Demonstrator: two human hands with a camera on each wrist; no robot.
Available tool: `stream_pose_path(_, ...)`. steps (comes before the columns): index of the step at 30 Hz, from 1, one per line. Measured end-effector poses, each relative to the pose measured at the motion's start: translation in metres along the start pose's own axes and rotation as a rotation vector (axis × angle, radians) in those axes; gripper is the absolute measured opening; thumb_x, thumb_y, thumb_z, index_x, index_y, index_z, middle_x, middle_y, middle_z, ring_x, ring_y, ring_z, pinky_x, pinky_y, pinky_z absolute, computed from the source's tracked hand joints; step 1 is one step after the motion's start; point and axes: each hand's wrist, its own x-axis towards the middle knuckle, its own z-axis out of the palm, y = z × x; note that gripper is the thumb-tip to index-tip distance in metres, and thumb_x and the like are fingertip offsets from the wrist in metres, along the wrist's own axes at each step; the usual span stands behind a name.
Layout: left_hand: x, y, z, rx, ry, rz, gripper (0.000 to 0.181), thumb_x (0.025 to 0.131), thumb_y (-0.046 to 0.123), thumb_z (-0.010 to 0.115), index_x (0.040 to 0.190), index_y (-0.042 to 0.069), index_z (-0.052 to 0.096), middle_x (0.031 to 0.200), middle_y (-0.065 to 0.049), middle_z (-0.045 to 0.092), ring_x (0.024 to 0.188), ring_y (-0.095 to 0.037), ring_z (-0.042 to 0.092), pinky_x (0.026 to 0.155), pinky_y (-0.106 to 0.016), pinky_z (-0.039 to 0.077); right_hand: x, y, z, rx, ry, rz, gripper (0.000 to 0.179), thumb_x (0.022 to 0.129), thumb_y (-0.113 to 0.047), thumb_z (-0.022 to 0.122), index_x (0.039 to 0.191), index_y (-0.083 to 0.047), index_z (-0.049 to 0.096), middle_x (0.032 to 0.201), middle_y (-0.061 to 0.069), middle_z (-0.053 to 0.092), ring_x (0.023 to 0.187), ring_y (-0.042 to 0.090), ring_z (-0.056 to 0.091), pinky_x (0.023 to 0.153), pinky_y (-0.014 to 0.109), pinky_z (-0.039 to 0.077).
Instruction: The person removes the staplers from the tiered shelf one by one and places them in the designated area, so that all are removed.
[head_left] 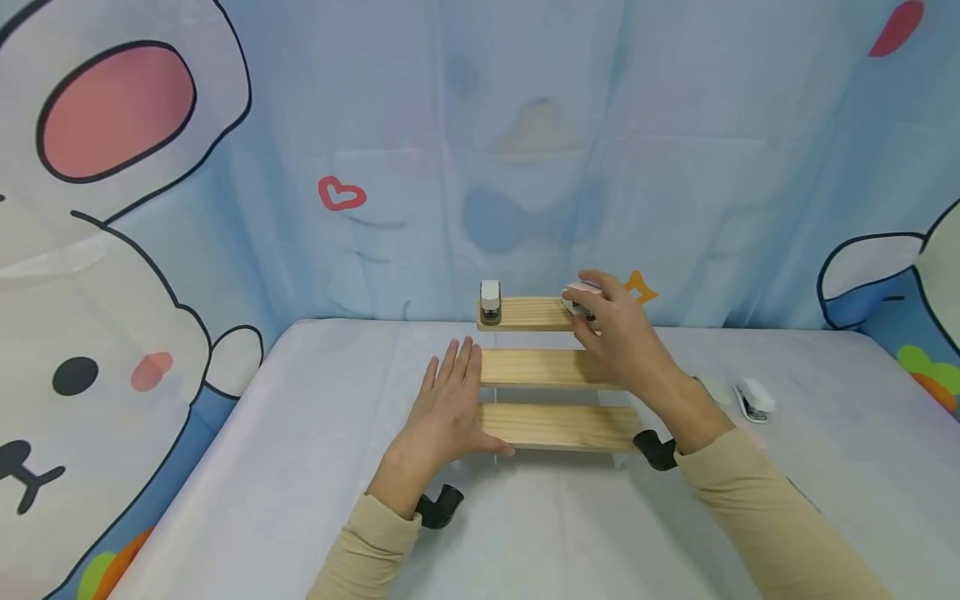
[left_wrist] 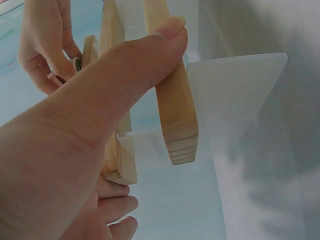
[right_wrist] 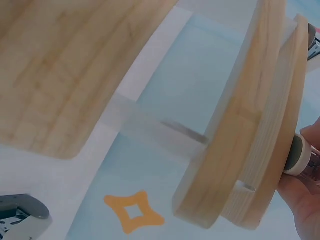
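A three-tier wooden rack with pale boards stands in the middle of the table, its lowest board [head_left: 562, 427] nearest me. My left hand [head_left: 444, 421] rests along the rack's left end, fingers straight and thumb over the lowest board. At the right end of the top board [head_left: 534, 314], my right hand [head_left: 630, 337] pinches a small pink-and-white stapler [head_left: 583, 292]. In the right wrist view the held stapler's round end [right_wrist: 298, 156] is against the top board's surface. A white stapler [head_left: 490, 302] stands at that board's left end.
Another white stapler [head_left: 753, 401] lies on the white table [head_left: 300, 467] to the right, past my right wrist. Translucent side panels [left_wrist: 235, 95] support the boards. A blue cartoon-printed curtain [head_left: 420, 100] hangs behind the table.
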Motion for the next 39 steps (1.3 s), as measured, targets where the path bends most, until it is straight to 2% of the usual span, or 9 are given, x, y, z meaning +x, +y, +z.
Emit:
stream_pose_path(3,-0.001,0.0,0.0,-0.007,0.001,0.001,0.14,0.062,0.061,0.087,0.159,0.003,0.005,0.168,-0.013,0.003,0.156,-0.03,0.0,0.126,-0.05,0.007,-0.002,0.001,-0.001,-0.013,0.013,-0.017,0.031,0.089,0.01,0.061,0.12,0.009,0.065,0.136,0.032,0.05,0.105,0.046,0.064,0.074,0.047,0.059)
stream_pose_path(11,-0.001,0.001,-0.002,-0.015,-0.003,-0.001,0.14,0.062,0.06,0.087,0.159,0.003,0.004,0.168,-0.012,0.003,0.156,-0.029,-0.001,0.126,-0.05,0.006,-0.011,0.004,-0.009,-0.003,0.085,-0.038,0.034,0.088,0.011,0.063,0.122,0.008,0.064,0.135,0.028,0.053,0.103,0.042,0.065,0.071,0.044,0.059)
stream_pose_path(17,-0.001,0.0,0.0,-0.014,0.009,0.0,0.14,0.062,0.06,0.088,0.159,0.003,0.005,0.168,-0.013,0.004,0.156,-0.029,0.0,0.126,-0.05,0.006,-0.017,0.005,-0.016,0.001,0.108,-0.048,0.037,0.088,0.011,0.063,0.124,0.006,0.063,0.133,0.026,0.054,0.1,0.039,0.066,0.073,0.045,0.058)
stream_pose_path(24,-0.001,0.001,0.0,-0.004,0.017,0.005,0.14,0.061,0.06,0.088,0.159,0.002,0.007,0.167,-0.014,0.006,0.156,-0.03,0.002,0.126,-0.051,0.008,-0.028,0.007,-0.024,-0.025,0.13,-0.03,0.04,0.086,0.012,0.064,0.126,0.006,0.062,0.135,0.026,0.053,0.11,0.041,0.061,0.076,0.046,0.056)
stream_pose_path(27,-0.001,0.001,0.0,-0.003,0.02,0.007,0.14,0.061,0.06,0.088,0.159,0.002,0.007,0.167,-0.014,0.006,0.156,-0.03,0.003,0.126,-0.05,0.008,-0.033,0.008,-0.026,-0.042,0.146,-0.038,0.042,0.084,0.013,0.065,0.125,0.005,0.063,0.134,0.024,0.054,0.104,0.037,0.064,0.074,0.04,0.055)
stream_pose_path(32,-0.001,0.001,0.0,-0.008,0.022,0.009,0.14,0.061,0.06,0.088,0.159,0.002,0.007,0.167,-0.014,0.007,0.156,-0.03,0.002,0.126,-0.051,0.008,-0.041,0.01,-0.029,-0.056,0.164,-0.046,0.044,0.083,0.015,0.067,0.125,0.004,0.064,0.133,0.021,0.056,0.095,0.03,0.066,0.074,0.019,0.048)
stream_pose_path(39,-0.002,0.0,0.0,-0.01,0.019,0.008,0.14,0.061,0.06,0.088,0.159,0.002,0.006,0.168,-0.014,0.006,0.156,-0.029,0.002,0.126,-0.051,0.008,-0.053,0.013,-0.034,-0.082,0.189,-0.051,0.048,0.078,0.016,0.07,0.125,0.004,0.064,0.134,0.024,0.056,0.092,0.033,0.068,0.072,0.017,0.047)
